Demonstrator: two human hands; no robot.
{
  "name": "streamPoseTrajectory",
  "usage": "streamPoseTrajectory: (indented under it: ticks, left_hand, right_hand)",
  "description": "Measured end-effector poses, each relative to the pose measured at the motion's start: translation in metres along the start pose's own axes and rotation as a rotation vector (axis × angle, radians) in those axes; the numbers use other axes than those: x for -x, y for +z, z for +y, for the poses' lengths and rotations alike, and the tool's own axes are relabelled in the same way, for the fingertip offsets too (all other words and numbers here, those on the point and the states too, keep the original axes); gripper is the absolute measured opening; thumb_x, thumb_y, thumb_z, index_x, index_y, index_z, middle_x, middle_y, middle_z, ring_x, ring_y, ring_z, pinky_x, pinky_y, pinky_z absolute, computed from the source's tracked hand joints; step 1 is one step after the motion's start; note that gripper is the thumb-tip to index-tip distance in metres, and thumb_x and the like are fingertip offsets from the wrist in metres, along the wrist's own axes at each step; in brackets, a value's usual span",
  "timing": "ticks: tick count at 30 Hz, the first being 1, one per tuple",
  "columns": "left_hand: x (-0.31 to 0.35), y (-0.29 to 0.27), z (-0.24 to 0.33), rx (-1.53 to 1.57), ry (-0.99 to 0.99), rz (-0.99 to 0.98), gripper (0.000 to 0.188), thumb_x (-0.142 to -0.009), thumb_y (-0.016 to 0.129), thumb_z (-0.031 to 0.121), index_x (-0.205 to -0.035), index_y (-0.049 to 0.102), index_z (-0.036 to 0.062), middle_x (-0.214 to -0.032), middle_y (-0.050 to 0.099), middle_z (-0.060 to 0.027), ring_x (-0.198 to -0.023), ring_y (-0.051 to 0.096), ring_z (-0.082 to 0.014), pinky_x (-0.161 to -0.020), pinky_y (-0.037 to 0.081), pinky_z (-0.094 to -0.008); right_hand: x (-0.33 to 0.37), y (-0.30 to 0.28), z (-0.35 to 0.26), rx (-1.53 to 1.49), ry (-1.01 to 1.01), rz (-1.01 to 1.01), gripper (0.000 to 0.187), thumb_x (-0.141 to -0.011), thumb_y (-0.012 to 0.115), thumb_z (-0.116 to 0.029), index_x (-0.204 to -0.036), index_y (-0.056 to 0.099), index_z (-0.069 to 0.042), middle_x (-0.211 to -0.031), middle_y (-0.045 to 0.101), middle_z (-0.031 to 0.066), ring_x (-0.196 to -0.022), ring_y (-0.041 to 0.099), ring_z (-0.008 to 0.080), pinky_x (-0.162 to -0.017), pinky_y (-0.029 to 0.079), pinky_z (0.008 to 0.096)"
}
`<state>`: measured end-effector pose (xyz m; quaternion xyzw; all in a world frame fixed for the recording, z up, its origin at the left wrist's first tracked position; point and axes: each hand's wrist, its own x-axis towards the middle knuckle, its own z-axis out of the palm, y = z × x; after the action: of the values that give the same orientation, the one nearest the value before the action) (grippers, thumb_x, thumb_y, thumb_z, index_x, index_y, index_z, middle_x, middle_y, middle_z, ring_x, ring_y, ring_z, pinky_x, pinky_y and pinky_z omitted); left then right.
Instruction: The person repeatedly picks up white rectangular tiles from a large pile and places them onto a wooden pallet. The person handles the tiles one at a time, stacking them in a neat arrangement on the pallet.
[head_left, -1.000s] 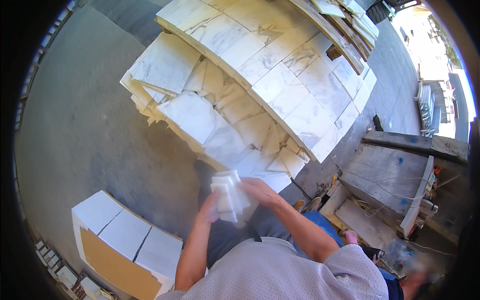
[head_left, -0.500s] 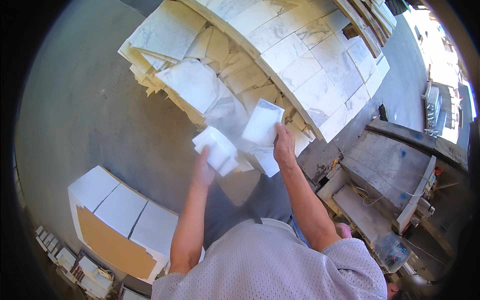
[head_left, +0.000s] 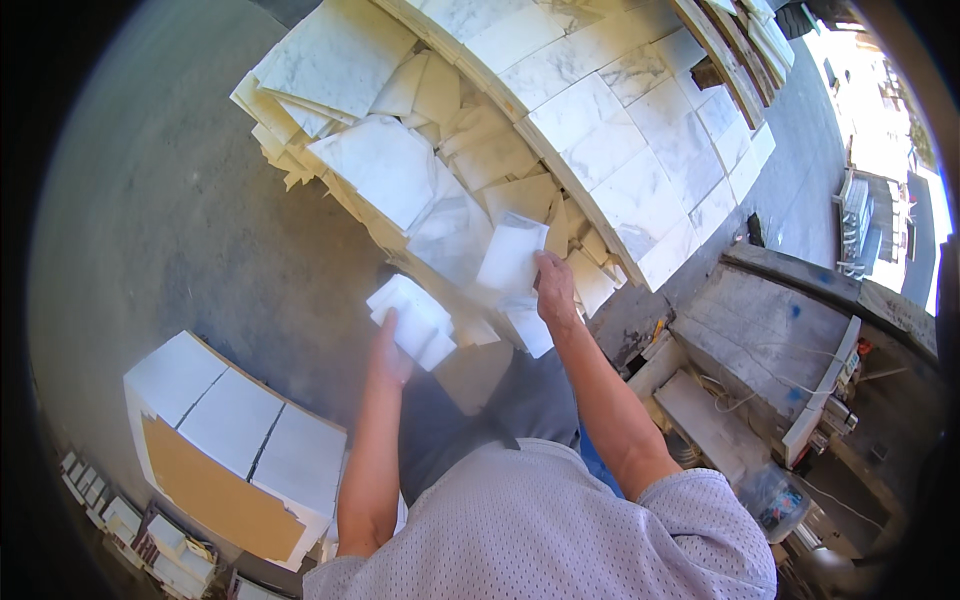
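Note:
My left hand [head_left: 391, 352] is closed around a small stack of white stone tiles [head_left: 412, 318], its thumb lying over the top piece and the tiles slightly offset from each other. In my right hand [head_left: 556, 288] is a single white tile [head_left: 513, 252], pinched at its right edge and tilted. Just beyond both hands lies a pile of broken marble slabs [head_left: 380, 165], white with grey veins and yellowish edges. Another white piece [head_left: 527, 325] shows below the tile in my right hand; whether they touch I cannot tell.
Flat rows of marble tiles [head_left: 640, 150] extend behind the broken pile, with wooden beams [head_left: 722, 60] at the far right. A stack of large white tiles with a tan side [head_left: 225, 410] stands at the left. To the right is a grey workbench [head_left: 750, 325] with cables.
My left hand has shifted slightly left with its stack. My right hand has moved a little left and down, still gripping the single tile. The view has turned slightly.

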<state>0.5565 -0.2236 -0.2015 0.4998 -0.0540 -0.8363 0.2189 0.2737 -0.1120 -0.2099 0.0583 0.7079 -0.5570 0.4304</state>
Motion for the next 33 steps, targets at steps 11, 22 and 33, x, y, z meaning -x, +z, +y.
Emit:
streamPoseTrajectory:
  ticks: [11,22,33]
  left_hand:
    - [0.026,-0.045,-0.009,0.0,-0.044,0.053,0.053,-0.097,0.063,0.038,-0.14,0.049,0.0104,-0.135,0.059,-0.0095,-0.124,0.056,-0.0311,-0.103,0.046,-0.0526]
    - [0.019,-0.013,0.001,0.015,-0.085,0.006,0.055,-0.097,0.061,0.041,-0.139,0.049,0.0078,-0.134,0.059,-0.0107,-0.123,0.057,-0.0293,-0.105,0.045,-0.0487]
    - [0.0,0.06,-0.015,0.044,-0.037,-0.087,0.055,-0.105,0.039,0.043,-0.143,0.043,0.0029,-0.139,0.053,-0.0138,-0.128,0.052,-0.03,-0.11,0.039,-0.0463]
  right_hand:
    - [-0.003,0.081,0.021,-0.317,0.046,-0.135,0.026,-0.094,0.054,-0.021,-0.105,0.065,0.0,-0.092,0.065,0.0062,-0.083,0.061,0.0143,-0.074,0.049,0.0277]
    - [0.04,0.054,-0.007,0.435,0.188,-0.409,0.049,-0.089,0.061,-0.032,-0.124,0.062,0.002,-0.104,0.069,0.01,-0.095,0.063,0.0196,-0.082,0.049,0.0303]
    - [0.132,0.057,-0.018,0.874,-0.215,-0.288,0.083,-0.081,0.076,-0.029,-0.146,0.033,0.0,-0.139,0.046,0.0229,-0.116,0.057,0.0358,-0.095,0.049,0.0437]
